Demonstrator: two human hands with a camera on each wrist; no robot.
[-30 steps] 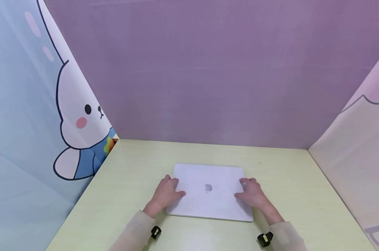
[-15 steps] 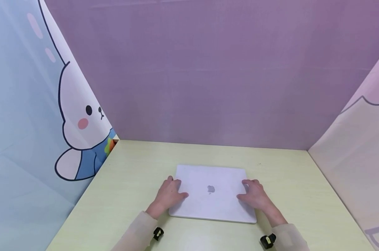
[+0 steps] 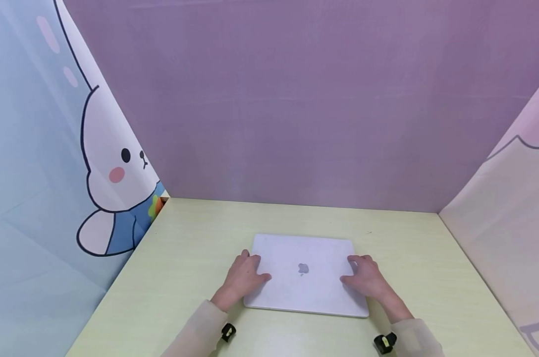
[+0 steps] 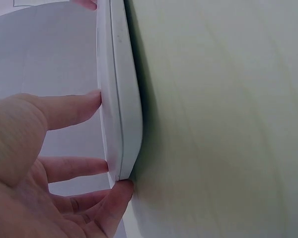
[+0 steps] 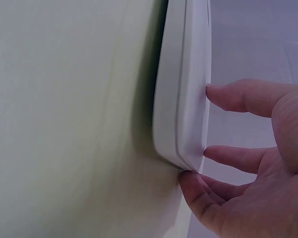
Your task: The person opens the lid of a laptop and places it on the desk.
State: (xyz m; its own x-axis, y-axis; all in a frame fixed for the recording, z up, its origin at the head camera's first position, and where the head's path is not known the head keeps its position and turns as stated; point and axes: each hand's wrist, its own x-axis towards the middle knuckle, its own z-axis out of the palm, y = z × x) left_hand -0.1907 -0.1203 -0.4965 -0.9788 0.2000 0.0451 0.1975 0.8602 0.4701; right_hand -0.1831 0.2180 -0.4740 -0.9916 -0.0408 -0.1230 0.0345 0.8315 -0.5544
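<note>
A closed silver laptop [image 3: 303, 292] with an apple logo on its lid lies flat on the pale wooden table [image 3: 207, 223]. At its left side is my left hand [image 3: 242, 277], and my right hand [image 3: 368, 277] is at its right side. In the left wrist view, the thumb and one finger touch the lid while a bent fingertip meets the laptop's edge [image 4: 124, 94] near the corner. The right wrist view shows a matching hold, with thumb and one finger on the lid and another fingertip against the edge [image 5: 170, 94]. Both hands grip the laptop between them.
A purple cloth [image 3: 296, 99] hangs behind the table. On the left is a blue cloth [image 3: 28, 198] with a printed rabbit, on the right a pale pink one [image 3: 510, 208]. Small black devices [image 3: 228, 332] sit at both wrists.
Both hands and the laptop have shifted slightly to the right across the table. The grip on the laptop's sides looks the same.
</note>
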